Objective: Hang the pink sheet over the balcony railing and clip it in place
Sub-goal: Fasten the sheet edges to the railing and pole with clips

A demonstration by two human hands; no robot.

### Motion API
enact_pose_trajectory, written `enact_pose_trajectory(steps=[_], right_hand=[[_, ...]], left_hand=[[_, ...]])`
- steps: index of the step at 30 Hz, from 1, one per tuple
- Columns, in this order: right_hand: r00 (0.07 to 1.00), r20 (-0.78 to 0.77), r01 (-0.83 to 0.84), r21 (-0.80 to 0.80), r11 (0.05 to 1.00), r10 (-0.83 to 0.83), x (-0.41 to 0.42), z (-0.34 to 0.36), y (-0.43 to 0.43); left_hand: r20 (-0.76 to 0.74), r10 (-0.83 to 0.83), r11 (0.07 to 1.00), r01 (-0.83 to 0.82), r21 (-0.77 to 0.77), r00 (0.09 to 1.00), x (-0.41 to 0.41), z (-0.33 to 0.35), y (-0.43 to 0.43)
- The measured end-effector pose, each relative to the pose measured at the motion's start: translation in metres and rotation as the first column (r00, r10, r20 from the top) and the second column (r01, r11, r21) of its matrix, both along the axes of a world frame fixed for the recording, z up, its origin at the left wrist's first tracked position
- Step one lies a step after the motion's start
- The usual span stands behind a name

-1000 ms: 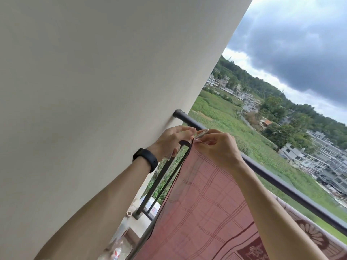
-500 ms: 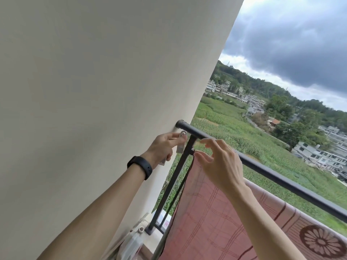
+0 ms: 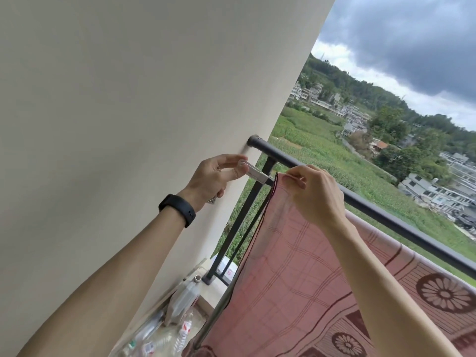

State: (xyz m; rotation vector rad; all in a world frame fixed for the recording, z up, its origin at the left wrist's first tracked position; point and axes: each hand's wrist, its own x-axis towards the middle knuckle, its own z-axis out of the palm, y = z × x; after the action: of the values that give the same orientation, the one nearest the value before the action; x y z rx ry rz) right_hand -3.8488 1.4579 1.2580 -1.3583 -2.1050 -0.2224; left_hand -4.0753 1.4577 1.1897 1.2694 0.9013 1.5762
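both forearms are bare and reach up and forward from the lower edge of the view. the left hand (image 3: pixel 216 176) is raised with its palm turned to the right. its thumb lies on top and its fingers curl below, pinching a metal clip (image 3: pixel 253 173) that points toward the other hand. a black band (image 3: pixel 177 210) wraps the left wrist. the right hand (image 3: pixel 315 195) is just beside it, back to the camera, thumb and fingertips pinching the top corner of the pink sheet (image 3: pixel 291 266). the hands do not touch.
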Motion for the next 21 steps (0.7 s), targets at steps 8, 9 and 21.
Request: enact_pose_trajectory(steps=[8,9,21], right_hand=[[0.998,-0.066,-0.016,-0.053,0.998,0.013,-0.001,0.007,-0.004],[0.997,-0.070,-0.015,-0.061,0.998,0.011,-0.001,0.008,-0.004],[0.998,-0.062,-0.018,-0.064,0.998,0.014,-0.006,0.010,-0.006]], left_hand=[[0.128,-0.057,0.998,0.055,0.022,0.990,0.019,-0.020,0.008],[0.154,-0.079,0.997,0.078,0.013,0.985,0.021,-0.022,0.009],[0.226,-0.175,0.984,0.180,-0.001,0.958,0.034,-0.033,0.018]])
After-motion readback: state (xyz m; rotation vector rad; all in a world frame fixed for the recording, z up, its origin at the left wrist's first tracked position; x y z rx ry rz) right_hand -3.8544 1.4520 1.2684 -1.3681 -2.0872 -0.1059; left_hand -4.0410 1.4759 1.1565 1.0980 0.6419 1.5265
